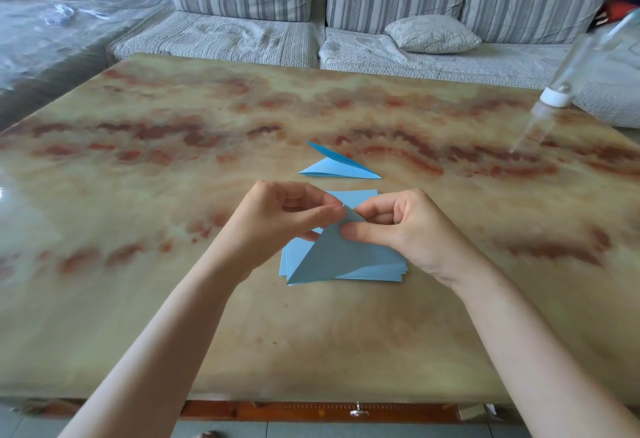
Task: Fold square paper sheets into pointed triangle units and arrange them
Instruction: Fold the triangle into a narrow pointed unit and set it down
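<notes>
— What sits closest to the camera?

— The front edge of the marbled table point(207, 316), with a wooden drawer front below it and a metal drawer knob point(359, 412). Two bare forearms reach forward over the tabletop from the lower corners.

— And the hands?

— They meet near the middle of the table. The left hand point(277, 222) pinches the top tip of a blue folded sheet point(332, 254) between thumb and forefinger, and its other fingers are curled into the palm. The right hand point(405, 229) holds the same paper just below that tip. Its thumb presses on the sheet's right edge and the forefinger sits behind the paper, with the remaining fingers curled loosely.

— What shape is that sheet?

— A triangle, point up, held raised and tilted. Its lower left corner hangs over the near left corner of the stack of blue square sheets point(381, 274).

— Where is the stack?

— Flat on the table, directly beneath the hands. Its far edge shows between them.

— Anything beyond?

— Just past the stack lies a blue folded unit point(341, 169), a narrow pointed triangle with one flap lifted, apart from the stack. Far right, a clear bottle point(556, 96) meets the table with its white cap at the lower end, and the glossy top reflects it. Behind the table stands a striped grey sofa point(242, 39) with a patterned pillow point(431, 33) on its seat. Clear plastic sheeting point(52, 21) covers the area at far left.
</notes>
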Demonstrator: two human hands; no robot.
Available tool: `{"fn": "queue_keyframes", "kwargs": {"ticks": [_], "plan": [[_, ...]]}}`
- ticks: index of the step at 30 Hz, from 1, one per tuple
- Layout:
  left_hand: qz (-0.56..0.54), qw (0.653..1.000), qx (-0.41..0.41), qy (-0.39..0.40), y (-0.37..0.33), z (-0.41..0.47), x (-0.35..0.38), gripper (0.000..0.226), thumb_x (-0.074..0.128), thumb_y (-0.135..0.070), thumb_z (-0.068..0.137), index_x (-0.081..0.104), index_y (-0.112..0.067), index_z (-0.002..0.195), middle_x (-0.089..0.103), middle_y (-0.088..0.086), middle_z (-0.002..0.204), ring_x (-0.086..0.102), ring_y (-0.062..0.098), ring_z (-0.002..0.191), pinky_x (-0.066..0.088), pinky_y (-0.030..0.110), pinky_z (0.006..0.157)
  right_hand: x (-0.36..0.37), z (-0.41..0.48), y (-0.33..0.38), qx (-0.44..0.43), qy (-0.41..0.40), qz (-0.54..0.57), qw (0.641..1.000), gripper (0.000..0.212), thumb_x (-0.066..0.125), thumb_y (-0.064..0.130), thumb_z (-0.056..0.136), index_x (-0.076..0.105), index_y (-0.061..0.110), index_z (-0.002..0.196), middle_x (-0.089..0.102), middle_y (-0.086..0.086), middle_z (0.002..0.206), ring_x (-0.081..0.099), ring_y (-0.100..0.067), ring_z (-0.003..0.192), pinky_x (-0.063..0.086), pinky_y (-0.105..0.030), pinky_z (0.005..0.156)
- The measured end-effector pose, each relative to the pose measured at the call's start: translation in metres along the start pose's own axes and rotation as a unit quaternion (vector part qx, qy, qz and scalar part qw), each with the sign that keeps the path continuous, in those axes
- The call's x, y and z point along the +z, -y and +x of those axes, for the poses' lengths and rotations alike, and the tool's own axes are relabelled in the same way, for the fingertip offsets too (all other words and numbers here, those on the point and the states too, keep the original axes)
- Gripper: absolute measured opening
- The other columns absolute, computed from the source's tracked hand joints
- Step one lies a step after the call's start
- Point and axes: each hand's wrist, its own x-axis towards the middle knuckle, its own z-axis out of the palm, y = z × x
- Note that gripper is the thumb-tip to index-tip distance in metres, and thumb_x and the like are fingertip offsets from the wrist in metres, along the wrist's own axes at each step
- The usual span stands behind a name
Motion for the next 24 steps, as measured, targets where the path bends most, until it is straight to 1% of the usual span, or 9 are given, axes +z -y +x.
{"fn": "queue_keyframes", "kwargs": {"ticks": [4,9,11,14,17,19,22,24], "plan": [[0.002,1.000,0.004,-0.031,0.0016,-0.0006,0.0029,0.005,0.074,-0.017,0.080,0.074,-0.019,0.075,0.074,-0.008,0.076,0.067,0.001,0.069,0.053,0.015,0.064,0.0010,0.0002,-0.0004,-0.002,-0.003,-0.001,1.000,0.010,0.075,0.012,0.080,0.075,0.007,0.089,0.076,-0.007,0.083,0.069,-0.013,0.073,0.050,-0.022,0.073],[0.004,0.999,0.018,-0.036,0.0020,-0.0011,0.0039,0.007,0.073,-0.016,0.080,0.073,-0.018,0.074,0.075,-0.005,0.077,0.067,0.005,0.070,0.052,0.015,0.063,0.0015,-0.0007,0.0009,-0.002,0.000,0.002,1.000,0.009,0.074,0.010,0.080,0.075,0.008,0.089,0.076,-0.003,0.081,0.069,-0.009,0.071,0.050,-0.016,0.070],[0.008,0.999,0.026,-0.042,0.0025,-0.0005,0.0043,0.008,0.074,-0.016,0.080,0.073,-0.019,0.073,0.074,-0.005,0.077,0.067,0.006,0.070,0.052,0.016,0.064,0.0018,-0.0009,0.0015,-0.003,0.001,0.007,1.000,0.009,0.074,0.010,0.080,0.075,0.009,0.089,0.076,-0.003,0.082,0.070,-0.009,0.072,0.051,-0.016,0.071],[0.007,0.998,0.029,-0.056,0.0035,0.0006,0.0047,0.007,0.074,-0.015,0.080,0.073,-0.018,0.073,0.075,-0.004,0.077,0.068,0.008,0.073,0.054,0.020,0.068,0.0021,-0.0006,0.0029,-0.004,0.000,0.021,1.000,0.009,0.075,0.010,0.079,0.075,0.010,0.089,0.076,-0.003,0.083,0.071,-0.011,0.074,0.052,-0.018,0.074],[0.013,0.997,0.033,-0.070,0.0039,0.0003,0.0055,0.006,0.074,-0.017,0.080,0.073,-0.018,0.073,0.074,-0.002,0.077,0.068,0.011,0.074,0.056,0.026,0.077,0.0029,-0.0002,0.0046,-0.007,0.001,0.034,0.999,0.009,0.075,0.010,0.079,0.076,0.011,0.087,0.076,-0.004,0.084,0.070,-0.012,0.074,0.053,-0.018,0.074],[0.013,0.997,0.032,-0.075,0.0037,0.0006,0.0048,0.007,0.075,-0.018,0.079,0.074,-0.020,0.072,0.074,-0.001,0.077,0.068,0.011,0.074,0.056,0.029,0.079,0.0026,0.0002,0.0053,-0.007,0.001,0.039,0.999,0.010,0.074,0.010,0.079,0.076,0.010,0.088,0.076,-0.005,0.084,0.070,-0.013,0.074,0.053,-0.019,0.074],[-0.004,0.997,0.015,-0.069,0.0017,0.0010,0.0055,0.006,0.074,-0.017,0.080,0.074,-0.018,0.074,0.075,0.001,0.078,0.068,0.012,0.075,0.058,0.029,0.078,0.0030,0.0001,0.0059,-0.005,0.000,0.045,0.999,0.008,0.075,0.011,0.078,0.076,0.012,0.086,0.076,-0.006,0.083,0.070,-0.013,0.072,0.052,-0.019,0.071],[-0.002,0.997,0.011,-0.074,0.0007,0.0009,0.0064,0.005,0.073,-0.018,0.081,0.074,-0.017,0.076,0.075,-0.001,0.078,0.069,0.009,0.075,0.058,0.026,0.073,0.0036,0.0004,0.0048,-0.004,-0.008,0.040,0.999,0.007,0.075,0.012,0.079,0.076,0.012,0.085,0.076,-0.006,0.083,0.070,-0.014,0.072,0.052,-0.019,0.070]]}}
